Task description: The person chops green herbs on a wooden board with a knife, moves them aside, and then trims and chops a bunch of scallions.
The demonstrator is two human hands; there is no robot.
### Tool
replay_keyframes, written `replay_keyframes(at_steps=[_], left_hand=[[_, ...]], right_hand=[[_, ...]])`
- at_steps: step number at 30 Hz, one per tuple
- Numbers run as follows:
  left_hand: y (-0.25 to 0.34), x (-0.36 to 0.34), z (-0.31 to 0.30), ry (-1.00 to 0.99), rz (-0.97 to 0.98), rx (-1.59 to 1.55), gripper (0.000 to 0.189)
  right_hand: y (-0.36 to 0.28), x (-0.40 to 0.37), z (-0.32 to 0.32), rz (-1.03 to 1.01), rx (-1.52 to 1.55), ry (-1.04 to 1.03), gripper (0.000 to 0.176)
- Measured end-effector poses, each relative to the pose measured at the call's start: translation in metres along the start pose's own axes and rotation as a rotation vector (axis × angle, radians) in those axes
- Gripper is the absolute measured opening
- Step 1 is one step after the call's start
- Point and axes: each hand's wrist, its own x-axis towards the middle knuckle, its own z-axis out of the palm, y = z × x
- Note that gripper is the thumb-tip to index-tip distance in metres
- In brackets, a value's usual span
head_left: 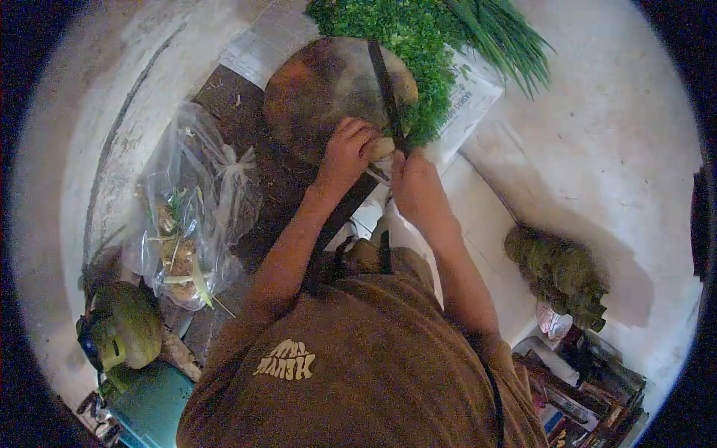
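My left hand (349, 153) is at the near edge of a round wooden chopping board (317, 89), its fingers closed on a small pale piece of food (382, 148) whose kind I cannot make out. Beside it my right hand (418, 183) grips a dark, long-bladed knife (385, 86) by its handle end. The blade points away from me across the right part of the board, next to the pale piece. A heap of chopped green onions (429, 89) lies right behind and beside the board, with long whole green onions (504, 45) at the far right.
A clear plastic bag (179, 224) with scraps lies at the left. A white carton (474, 97) is under the greens. Below left are a green gourd-like fruit (131, 325) and a teal container (157, 411). At the right stand a brownish-green bundle (560, 272) and a cluttered crate (582, 388).
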Motion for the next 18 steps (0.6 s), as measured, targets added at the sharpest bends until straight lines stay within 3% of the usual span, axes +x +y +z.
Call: replay_keyframes(at_steps=[9, 18], left_hand=[[0.005, 0.002, -0.001, 0.045, 0.024, 0.013, 0.017], [-0.003, -0.008, -0.015, -0.030, -0.002, 0.106, 0.018]], right_hand=[[0.015, 0.026, 0.016, -0.107, -0.085, 0.142, 0.028], [0.012, -0.002, 0.008, -0.014, -0.073, 0.006, 0.034]])
